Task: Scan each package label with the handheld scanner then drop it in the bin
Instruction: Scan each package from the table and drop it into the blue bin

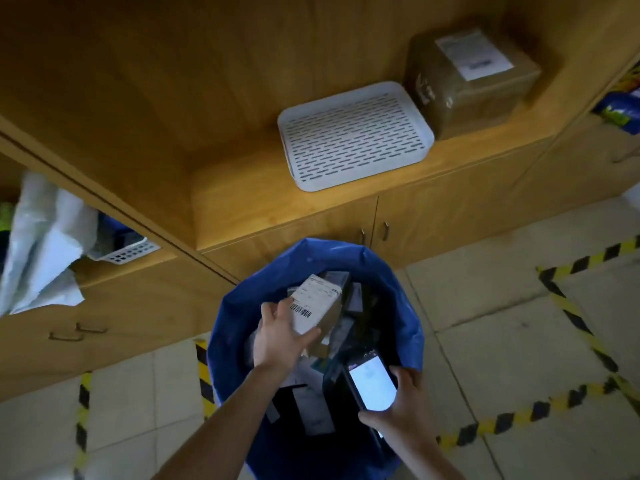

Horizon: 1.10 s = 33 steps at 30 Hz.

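Head view: a small boxy package [320, 304] with a white barcoded label is gripped by the left hand [280, 336] over the blue-bagged bin [398, 292] of parcels, while the flat, glowing-screened scanner [370, 384] is clasped by the right hand [403, 408] beside it.
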Each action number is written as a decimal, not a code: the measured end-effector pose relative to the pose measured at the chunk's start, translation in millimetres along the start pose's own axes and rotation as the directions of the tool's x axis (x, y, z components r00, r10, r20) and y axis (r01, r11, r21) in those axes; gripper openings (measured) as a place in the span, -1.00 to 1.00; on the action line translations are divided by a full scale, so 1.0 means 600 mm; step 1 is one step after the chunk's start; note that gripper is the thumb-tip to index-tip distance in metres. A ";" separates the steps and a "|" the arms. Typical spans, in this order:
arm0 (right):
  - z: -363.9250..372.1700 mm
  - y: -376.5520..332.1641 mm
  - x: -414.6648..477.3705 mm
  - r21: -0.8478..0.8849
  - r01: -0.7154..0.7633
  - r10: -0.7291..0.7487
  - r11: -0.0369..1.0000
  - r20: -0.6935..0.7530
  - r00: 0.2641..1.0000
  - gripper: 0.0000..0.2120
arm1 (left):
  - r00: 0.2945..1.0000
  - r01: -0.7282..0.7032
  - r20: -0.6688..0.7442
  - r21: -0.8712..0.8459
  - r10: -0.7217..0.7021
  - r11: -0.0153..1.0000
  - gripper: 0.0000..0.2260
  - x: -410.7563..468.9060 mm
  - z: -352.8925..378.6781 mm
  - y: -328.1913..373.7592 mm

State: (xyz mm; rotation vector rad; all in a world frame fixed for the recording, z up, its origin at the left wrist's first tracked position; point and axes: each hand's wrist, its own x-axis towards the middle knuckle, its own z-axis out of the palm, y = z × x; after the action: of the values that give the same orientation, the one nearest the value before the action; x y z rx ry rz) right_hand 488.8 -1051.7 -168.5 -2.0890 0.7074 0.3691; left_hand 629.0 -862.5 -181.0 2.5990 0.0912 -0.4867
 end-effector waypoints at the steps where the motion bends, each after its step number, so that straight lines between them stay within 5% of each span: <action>1: 0.003 0.006 0.026 0.007 0.002 -0.002 1.000 0.017 1.000 -0.32 | 1.000 0.012 0.006 0.001 -0.012 1.000 -0.30 0.021 0.021 0.009; 13: 0.021 0.038 0.118 -0.060 0.049 -0.042 0.997 0.106 0.993 -0.23 | 0.977 0.057 0.200 0.116 -0.080 0.992 -0.18 0.082 0.104 -0.027; 25: 0.023 -0.077 -0.016 -0.118 0.274 -0.245 0.955 0.214 0.946 -0.30 | 0.986 0.166 -0.018 0.031 -0.165 0.986 -0.47 -0.132 -0.061 -0.130; 33: 0.156 -0.163 -0.273 -0.181 0.593 -0.465 0.784 0.462 0.756 -0.36 | 0.886 0.359 -0.237 -0.190 -0.398 0.914 -0.70 -0.479 -0.148 -0.325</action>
State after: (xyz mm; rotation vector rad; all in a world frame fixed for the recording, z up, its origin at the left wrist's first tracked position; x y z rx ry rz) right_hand 418.3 -873.6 -77.0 -2.3037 -0.2299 0.5789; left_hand 359.9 -642.1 -94.8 2.4933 0.7147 -0.2384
